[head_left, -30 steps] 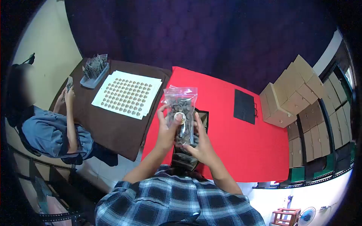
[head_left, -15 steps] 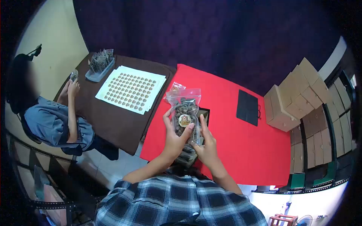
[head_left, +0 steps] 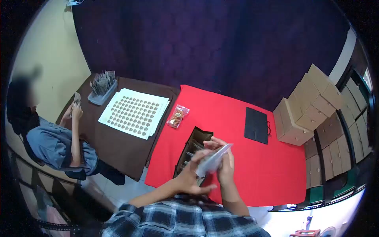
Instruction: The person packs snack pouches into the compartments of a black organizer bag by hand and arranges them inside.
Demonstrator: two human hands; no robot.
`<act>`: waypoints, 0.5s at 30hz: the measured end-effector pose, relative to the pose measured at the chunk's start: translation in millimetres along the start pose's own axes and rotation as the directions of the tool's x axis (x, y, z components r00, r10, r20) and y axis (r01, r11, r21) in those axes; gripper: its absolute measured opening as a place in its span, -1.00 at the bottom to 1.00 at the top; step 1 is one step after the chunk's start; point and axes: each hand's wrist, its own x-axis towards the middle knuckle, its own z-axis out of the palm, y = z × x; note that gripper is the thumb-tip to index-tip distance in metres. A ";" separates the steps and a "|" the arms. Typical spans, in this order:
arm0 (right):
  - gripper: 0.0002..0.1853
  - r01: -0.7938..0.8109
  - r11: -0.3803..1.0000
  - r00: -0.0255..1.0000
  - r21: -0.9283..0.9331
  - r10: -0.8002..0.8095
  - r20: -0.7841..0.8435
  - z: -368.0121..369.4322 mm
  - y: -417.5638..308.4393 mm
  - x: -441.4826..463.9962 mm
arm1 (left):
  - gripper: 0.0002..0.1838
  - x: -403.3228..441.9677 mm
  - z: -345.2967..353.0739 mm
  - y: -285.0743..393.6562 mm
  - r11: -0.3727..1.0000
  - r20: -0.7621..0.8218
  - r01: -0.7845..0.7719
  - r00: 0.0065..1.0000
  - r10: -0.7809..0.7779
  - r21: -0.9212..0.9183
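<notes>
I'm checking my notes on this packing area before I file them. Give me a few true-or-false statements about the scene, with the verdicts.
1. The plastic pouch is between the left hand and the right hand. True.
2. The sticker sheets lie on the red cloth. False: they are on the brown cloth.
3. A small clear packet lies on the red cloth. True.
4. The flat black item is on the brown cloth. False: it is on the red cloth, near the cardboard boxes.
5. The plastic tub is empty. False: packets stand in it.
</notes>
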 end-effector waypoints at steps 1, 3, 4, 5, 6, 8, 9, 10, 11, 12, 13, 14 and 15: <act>-0.49 0.009 0.999 1.000 0.038 -0.008 -0.026 0.2 -1.6 -7.2 | -0.07 -0.2 4.9 2.0 0.997 0.139 -0.014 0.990 0.025 -0.079; -0.51 -0.043 0.991 0.999 0.124 0.044 -0.005 -17.2 0.5 -19.4 | -0.17 11.9 -1.1 10.3 0.990 0.384 0.016 0.922 0.040 -0.142; -0.44 0.038 0.998 0.999 -0.045 -0.039 -0.032 -6.9 -1.6 -18.9 | -0.22 19.4 -3.4 5.6 0.979 0.386 0.038 0.922 0.043 -0.201; -0.35 0.114 0.971 0.991 -0.211 -0.125 -0.040 14.2 -3.6 -20.1 | -0.26 23.6 -5.9 -0.2 0.965 0.385 0.059 0.922 0.045 -0.255; -0.33 0.162 0.940 0.983 -0.301 -0.181 -0.037 18.3 -2.6 -23.2 | -0.29 20.9 -6.8 -1.4 0.947 0.383 0.089 0.923 0.039 -0.310; -0.33 0.242 0.882 0.960 -0.405 -0.279 -0.034 11.9 3.1 -27.0 | -0.45 23.3 0.1 2.6 0.953 0.297 0.184 0.949 -0.109 -0.239; -0.37 0.282 0.862 0.945 -0.422 -0.325 -0.031 -1.9 7.9 -26.6 | -0.46 22.9 5.0 3.3 0.980 0.278 0.140 0.956 -0.097 -0.140; -0.40 0.317 0.840 0.930 -0.441 -0.366 -0.030 -13.8 11.7 -26.9 | -0.47 20.1 10.8 5.6 0.994 0.259 0.099 0.962 -0.085 -0.042; -0.43 0.344 0.817 0.915 -0.464 -0.402 -0.029 -17.8 11.1 -26.4 | -0.48 22.6 18.0 13.8 0.999 0.256 -0.049 0.966 0.047 -0.001; -0.42 0.401 0.780 0.873 -0.480 -0.485 -0.059 -17.3 3.8 -25.6 | -0.47 25.7 21.9 17.3 0.995 0.220 -0.101 0.970 0.104 -0.029; -0.40 0.458 0.735 0.820 -0.499 -0.567 -0.083 -12.8 -13.0 -22.2 | -0.46 28.7 25.9 20.7 0.987 0.183 -0.154 0.970 0.161 -0.053; -0.38 0.510 0.683 0.757 -0.522 -0.645 -0.103 -11.9 -24.1 -18.2 | -0.47 24.1 30.6 16.7 0.978 0.154 -0.086 0.981 0.116 -0.189; -0.36 0.536 0.610 0.720 -0.584 -0.692 -0.062 -14.0 -26.3 -13.7 | -0.47 19.6 35.4 12.6 0.945 0.124 -0.026 0.990 0.070 -0.325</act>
